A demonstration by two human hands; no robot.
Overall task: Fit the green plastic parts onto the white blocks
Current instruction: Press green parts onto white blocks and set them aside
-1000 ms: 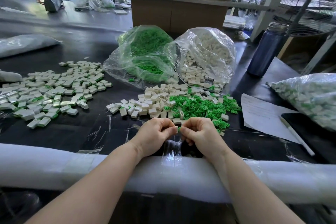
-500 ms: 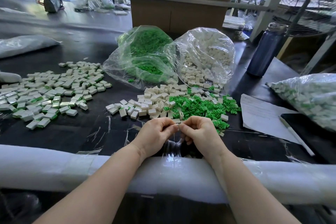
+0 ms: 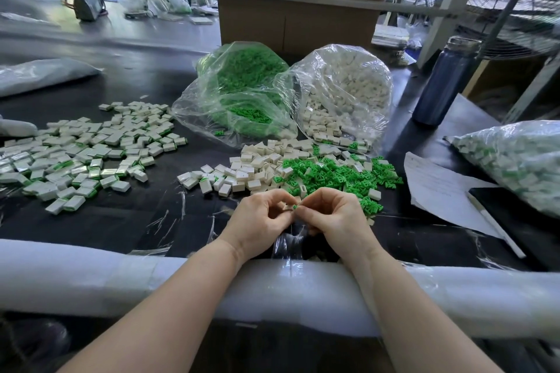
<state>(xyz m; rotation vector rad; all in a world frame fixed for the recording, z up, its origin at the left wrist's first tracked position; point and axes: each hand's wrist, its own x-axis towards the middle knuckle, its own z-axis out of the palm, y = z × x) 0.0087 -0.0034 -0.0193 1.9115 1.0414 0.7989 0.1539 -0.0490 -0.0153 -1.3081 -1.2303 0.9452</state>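
Note:
My left hand and my right hand meet fingertip to fingertip just above the black table's near edge. Between them sits a small white block, pinched by my left fingers, with a green part at its right end under my right fingertips. Most of both pieces is hidden by my fingers. Behind my hands lies a loose pile of white blocks and, to its right, a pile of green parts. Fitted white-and-green blocks are spread over the left of the table.
Two open clear bags stand behind the piles, one of green parts and one of white blocks. A dark blue bottle, a paper sheet and another filled bag lie at the right. A white foam roll pads the near edge.
My hands have stayed together at the same spot. The fingers have shifted a little, and a bit of the white block and the green part now shows between them.

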